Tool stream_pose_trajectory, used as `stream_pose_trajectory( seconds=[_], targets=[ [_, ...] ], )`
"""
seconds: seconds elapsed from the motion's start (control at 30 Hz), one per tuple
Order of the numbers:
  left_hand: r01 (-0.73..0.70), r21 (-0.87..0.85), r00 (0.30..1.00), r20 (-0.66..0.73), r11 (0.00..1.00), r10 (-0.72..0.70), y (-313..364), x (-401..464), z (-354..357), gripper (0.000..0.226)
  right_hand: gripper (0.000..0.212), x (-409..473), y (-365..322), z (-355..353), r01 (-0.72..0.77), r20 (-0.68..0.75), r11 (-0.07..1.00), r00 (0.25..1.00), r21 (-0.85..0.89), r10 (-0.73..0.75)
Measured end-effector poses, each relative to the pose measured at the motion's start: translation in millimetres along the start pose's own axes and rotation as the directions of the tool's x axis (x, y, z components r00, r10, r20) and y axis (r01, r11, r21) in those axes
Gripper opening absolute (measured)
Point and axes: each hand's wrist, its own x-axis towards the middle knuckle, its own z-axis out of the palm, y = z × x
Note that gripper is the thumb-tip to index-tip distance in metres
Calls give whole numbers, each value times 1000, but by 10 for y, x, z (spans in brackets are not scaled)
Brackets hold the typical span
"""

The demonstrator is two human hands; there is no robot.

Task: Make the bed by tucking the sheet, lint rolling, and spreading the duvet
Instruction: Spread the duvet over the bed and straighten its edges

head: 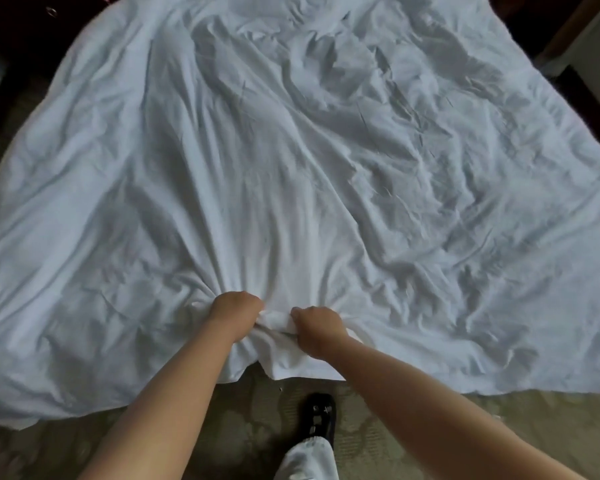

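Hands bunch the near edge of a white duvet (pixel 291 150) at the foot of a bed, seen from a camera worn on the person's head. Left hand (pixel 234 311) and right hand (pixel 317 329) sit close together but not touching, each with fingers curled tight into the cloth, a small roll of gathered fabric pinched between them. Creases fan out from that double grip across the cover, running away from the person toward the far end of the bed, where the cloth lies most rumpled on the right. From the hands, the duvet stretches forward and spreads wide to both sides; its long axis runs straight away from the person, and the near hem droops over the edge to the patterned carpet (pixel 430 427) on either side of the arms. Both hands hold at the middle of that hem, the left a shade farther forward than the right, so neither corner is within reach as things stand. One black shoe (pixel 321 419) and a pale trouser leg (pixel 307 460) stand on the carpet just behind the hem. Judging by the grip, the spreading step is under way: a pull back toward the body, or a lift and shake, would draw the folds flat along the bed's length, while the outer corners would still need squaring
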Motion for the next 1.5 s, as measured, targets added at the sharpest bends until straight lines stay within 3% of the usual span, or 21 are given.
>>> stream_pose_trajectory(
  seconds=[0.27, 0.4, 0.5, 0.57, 0.63, 0.77, 0.97, 1.13, 1.33, 1.5],
  targets=[
    [42, -87, 993, -106, 995, -51, -108, -1076, -545, 19, 22, -780, -454, -600, 45, -215, 998, 975, -36, -52],
    [17, -97, 990, -139, 995, -30, 15, -1441, -507, 18, 23, -1168, -550, -494, 5, -286, 1000, 958, -24, -12],
    [-18, -31, 998, -53, 999, 17, 128, -1428, -158, 26, 31, -1251, -523, -128, -61, -102, 998, 993, 36, 64],
    [-49, 108, 996, 74, 993, 41, 171, -1405, 187, 36, 41, -1263, -513, 161, -76, 117, 995, 991, 59, 68],
    [-58, 247, 983, 185, 967, 12, 147, -1416, 500, 46, 53, -1273, -525, 398, -76, 228, 995, 972, 71, 58],
    [-6, 247, 972, 230, 969, -53, -143, -1445, 777, 60, 56, -1186, -598, 527, -87, 177, 991, 982, 106, 67],
    [51, 235, 980, 177, 971, -94, -784, -1381, 890, 54, 53, -814, -1047, 441, -72, 98, 989, 993, 127, 60],
    [87, 187, 986, 125, 979, -111, -1512, -1219, 966, 68, 56, -251, -1649, 360, -39, 71, 992, 997, 123, 31],
    [64, 164, 992, 96, 984, -80, -2290, -944, 1148, 104, 78, 489, -2359, 351, -74, 25, 988, 997, 138, 71],
    [-1, 281, 988, 149, 960, -42, -2779, -754, 1481, 118, 98, 1006, -2809, 481, -84, 29, 992, 996, 94, 81]
  ],
)
